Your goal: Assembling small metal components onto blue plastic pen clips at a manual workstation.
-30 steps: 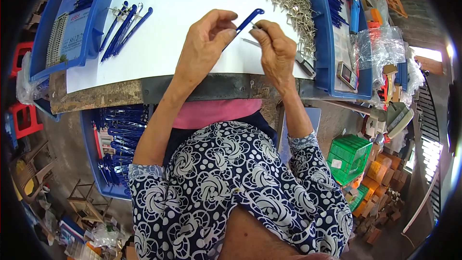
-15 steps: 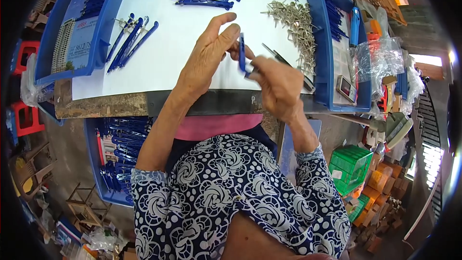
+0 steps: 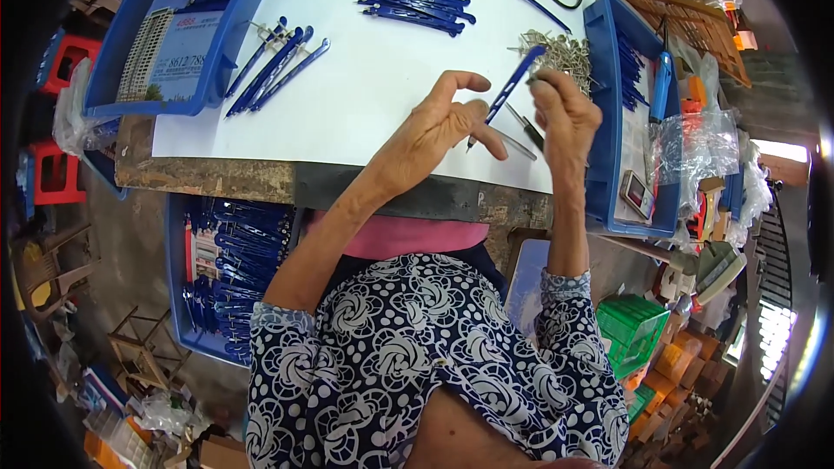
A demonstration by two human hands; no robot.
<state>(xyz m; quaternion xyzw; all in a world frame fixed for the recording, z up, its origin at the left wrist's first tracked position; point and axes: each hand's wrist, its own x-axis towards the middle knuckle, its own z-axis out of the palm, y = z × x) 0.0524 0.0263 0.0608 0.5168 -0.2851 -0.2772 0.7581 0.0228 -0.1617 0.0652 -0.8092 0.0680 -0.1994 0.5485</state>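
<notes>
Holding a blue slotted strip (image 3: 515,83) in the left hand (image 3: 434,133), in a narrow pinch of thumb and fingers near the lower end; tilted up to the right above the white sheet (image 3: 347,100), with the tip poking out below the grip and the upper end free, just beside the fingertips of the right hand (image 3: 569,117); closed narrowly there too, but impossible to tell whether on a small part or on nothing.

Judging by the layout, partway through a batch, with one strip in hand; perhaps already worked, a few strips with silver pins (image 3: 278,69) at the left of the sheet; perhaps left to handle, a stack of blue strips (image 3: 417,7) near the top, a lone strip (image 3: 540,10) and a heap of silver pins (image 3: 569,56) beyond the right hand; unclear whether done or waiting, more strips in the left tray (image 3: 239,26), the right tray (image 3: 605,165) and the lower tray (image 3: 177,278); lying near the right hand, a dark-handled tool (image 3: 532,132).
</notes>
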